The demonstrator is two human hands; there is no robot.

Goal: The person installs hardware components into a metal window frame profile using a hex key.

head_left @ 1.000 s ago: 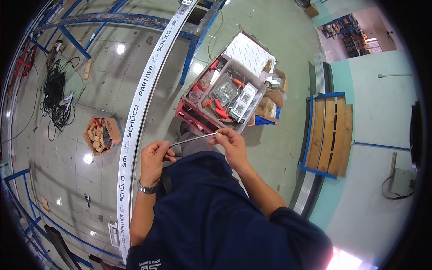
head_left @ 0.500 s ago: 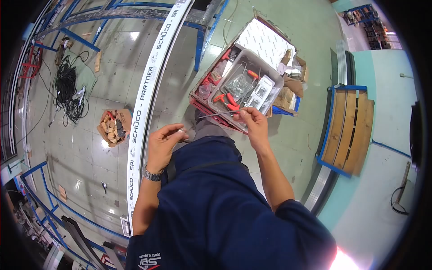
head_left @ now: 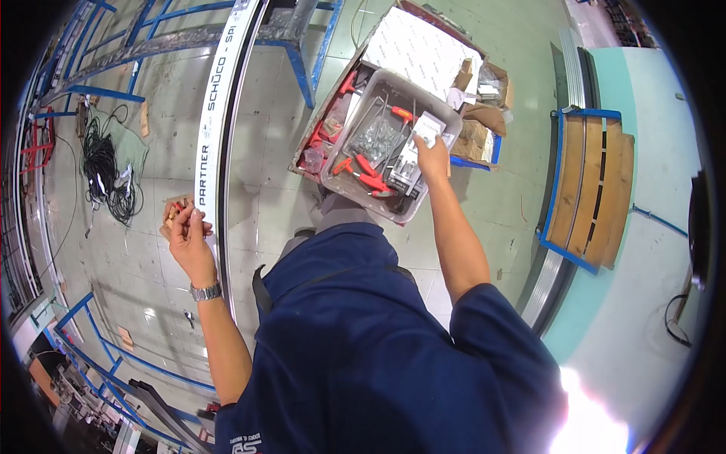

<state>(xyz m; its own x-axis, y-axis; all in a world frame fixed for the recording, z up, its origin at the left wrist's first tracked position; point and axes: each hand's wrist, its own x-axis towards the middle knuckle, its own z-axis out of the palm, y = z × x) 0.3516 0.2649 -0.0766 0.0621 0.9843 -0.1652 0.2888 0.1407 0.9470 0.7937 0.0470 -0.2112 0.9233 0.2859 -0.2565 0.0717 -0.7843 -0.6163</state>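
Right hand (head_left: 432, 157) reaches into tool bin (head_left: 361, 201) above glossy green floor (head_left: 522, 76).

Tool bin (head_left: 423, 92) right of profile (head_left: 214, 98)

coil of black cable (head_left: 106, 170) on the tiled floor (head_left: 265, 197) far left, blue steel frame (head_left: 302, 68) top centre, white sheet (head_left: 420, 53) beside open cardboard boxes (head_left: 478, 129), wooden slat rack (head_left: 594, 189) with blue edging on the right, well apart
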